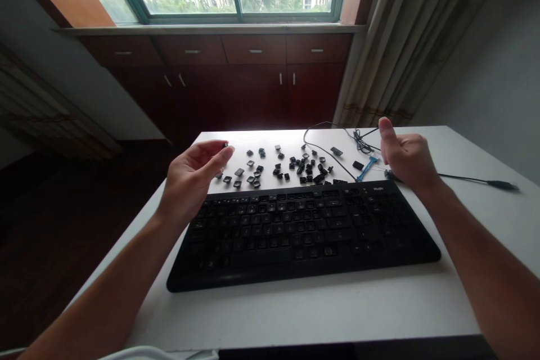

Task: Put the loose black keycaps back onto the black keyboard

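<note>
Over the keyboard's upper left corner, my left hand [189, 177] pinches a small dark keycap [225, 145] between thumb and fingertips. My right hand [407, 157] is raised above the keyboard's upper right, its fingers curled in and the thumb pointing up. Whatever it may hold is hidden. Below both hands lies a black keyboard [270, 253] with several key positions bare. Behind it, loose black keycaps [301, 167] are scattered, some upside down. A blue plastic tool [368, 169] lies beside my right hand, touching the keyboard's back edge.
The white table [320, 315] carries everything. A thin black cable [304, 138] loops behind the keycaps to a coiled bundle [361, 140]. Another dark cable end [502, 185] lies at the right. Beyond the table stand a red-brown cabinet [236, 93] and a curtain [392, 39].
</note>
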Demonstrator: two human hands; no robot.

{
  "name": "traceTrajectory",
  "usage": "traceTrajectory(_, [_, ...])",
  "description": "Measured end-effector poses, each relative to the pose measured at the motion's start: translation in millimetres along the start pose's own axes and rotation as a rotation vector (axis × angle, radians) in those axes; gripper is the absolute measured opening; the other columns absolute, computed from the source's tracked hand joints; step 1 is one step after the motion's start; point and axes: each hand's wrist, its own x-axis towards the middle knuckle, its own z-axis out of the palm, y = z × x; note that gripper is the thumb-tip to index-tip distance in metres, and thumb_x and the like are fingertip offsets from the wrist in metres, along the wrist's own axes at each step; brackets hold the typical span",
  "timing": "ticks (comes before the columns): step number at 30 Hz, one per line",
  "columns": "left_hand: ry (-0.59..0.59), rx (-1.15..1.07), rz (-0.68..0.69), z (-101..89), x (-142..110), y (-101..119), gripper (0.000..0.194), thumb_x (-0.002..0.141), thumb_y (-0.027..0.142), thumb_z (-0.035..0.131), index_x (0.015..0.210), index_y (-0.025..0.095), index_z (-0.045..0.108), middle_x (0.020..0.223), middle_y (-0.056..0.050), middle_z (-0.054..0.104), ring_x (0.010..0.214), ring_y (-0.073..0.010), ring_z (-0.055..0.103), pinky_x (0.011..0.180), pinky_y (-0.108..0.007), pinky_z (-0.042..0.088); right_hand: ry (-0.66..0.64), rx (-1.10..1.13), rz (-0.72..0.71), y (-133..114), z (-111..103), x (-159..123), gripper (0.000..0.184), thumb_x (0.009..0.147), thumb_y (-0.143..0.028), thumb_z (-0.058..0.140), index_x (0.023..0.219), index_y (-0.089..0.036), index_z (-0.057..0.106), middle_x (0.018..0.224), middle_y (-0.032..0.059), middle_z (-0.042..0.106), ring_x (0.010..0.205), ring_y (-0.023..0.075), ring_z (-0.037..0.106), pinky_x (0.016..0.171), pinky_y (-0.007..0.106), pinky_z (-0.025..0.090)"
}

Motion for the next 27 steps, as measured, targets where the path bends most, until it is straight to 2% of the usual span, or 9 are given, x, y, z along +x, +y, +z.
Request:
traceTrajectory(1, [0.002, -0.003, 0.0, -0.1, 0, 0, 0.041, 0.069, 0.038, 0.086, 0.106, 0.022, 0.074, 0.101, -0.004, 0.071, 0.084, -0.0141, 0.065, 0.067, -0.02, 0.051, -0.046, 0.132, 0.056, -1, -1, 2, 0.069, 0.094, -0.067, 0.041, 0.04, -0.025, 0.04, 0.034, -0.0014, 0.036, 0.037, 0.0127, 0.038, 0.05, 0.032, 0.033])
traceTrajectory(3, [0.006, -0.007, -0.007, 0.2, -1, 0, 0.043, 0.069, 0.037, 0.086, 0.106, 0.021, 0.073, 0.1, -0.004, 0.071, 0.084, -0.0142, 0.065, 0.068, -0.021, 0.052, -0.22, 0.477, 0.19, -5, -2, 6, 0.064, 0.096, -0.063, 0.037, 0.045, -0.026, 0.034, 0.034, -0.0049, 0.025, 0.034, 0.0112, 0.023, 0.043, 0.031, 0.024])
traceTrajectory(5, [-0.006, -0.007, -0.044, 0.7, -2, 1, 0.044, 0.069, 0.036, 0.087, 0.108, 0.02, 0.072, 0.1, -0.004, 0.071, 0.085, -0.0138, 0.065, 0.07, -0.021, 0.052, -0.394, 0.751, 0.278, -9, -3, 9, 0.056, 0.097, -0.057, 0.038, 0.052, -0.026, 0.027, 0.039, -0.0074, 0.019, 0.036, 0.011, 0.014, 0.042, 0.029, 0.019])
traceTrajectory(7, [-0.027, -0.012, -0.096, 1.1, -3, 4, 0.044, 0.069, 0.035, 0.087, 0.108, 0.02, 0.072, 0.1, -0.002, 0.072, 0.087, -0.0127, 0.065, 0.073, -0.02, 0.051, -0.46, 0.839, 0.292, -13, -3, 10, 0.051, 0.096, -0.053, 0.041, 0.057, -0.026, 0.022, 0.044, -0.0082, 0.016, 0.04, 0.0113, 0.011, 0.043, 0.028, 0.02])
traceTrajectory(11, [-0.043, -0.028, -0.125, 1.9, -5, 7, 0.045, 0.069, 0.035, 0.088, 0.108, 0.02, 0.072, 0.104, -0.003, 0.073, 0.094, -0.015, 0.065, 0.076, -0.021, 0.053, -0.468, 0.838, 0.283, -15, 0, 9, 0.048, 0.094, -0.052, 0.043, 0.061, -0.026, 0.019, 0.051, -0.0079, 0.016, 0.045, 0.0123, 0.011, 0.044, 0.027, 0.02])
traceTrajectory(17, [-0.069, 0.017, -0.091, 5.6, -11, 9, 0.041, 0.071, 0.036, 0.087, 0.107, 0.022, 0.072, 0.1, 0.0, 0.074, 0.091, -0.0148, 0.067, 0.074, -0.021, 0.053, -0.384, 0.785, 0.284, -8, -1, 12, 0.044, 0.091, -0.053, 0.047, 0.061, -0.027, 0.026, 0.05, -0.0083, 0.019, 0.044, 0.0121, 0.015, 0.042, 0.027, 0.021])
traceTrajectory(24, [-0.077, 0.047, -0.056, 10.3, -17, 13, 0.04, 0.073, 0.035, 0.085, 0.108, 0.021, 0.072, 0.104, -0.002, 0.073, 0.091, -0.0151, 0.066, 0.076, -0.021, 0.054, -0.078, 0.559, 0.183, 14, 9, 16, 0.047, 0.091, -0.065, 0.044, 0.066, -0.026, 0.042, 0.05, -0.0064, 0.037, 0.04, 0.0106, 0.031, 0.041, 0.026, 0.028])
traceTrajectory(27, [-0.071, 0.089, -0.054, 12.3, -19, 14, 0.042, 0.072, 0.038, 0.086, 0.108, 0.021, 0.072, 0.105, -0.002, 0.073, 0.095, -0.0178, 0.067, 0.078, -0.023, 0.056, -0.01, 0.398, 0.112, 18, 10, 15, 0.049, 0.091, -0.069, 0.044, 0.067, -0.026, 0.045, 0.052, -0.0046, 0.043, 0.043, 0.012, 0.04, 0.044, 0.026, 0.034])
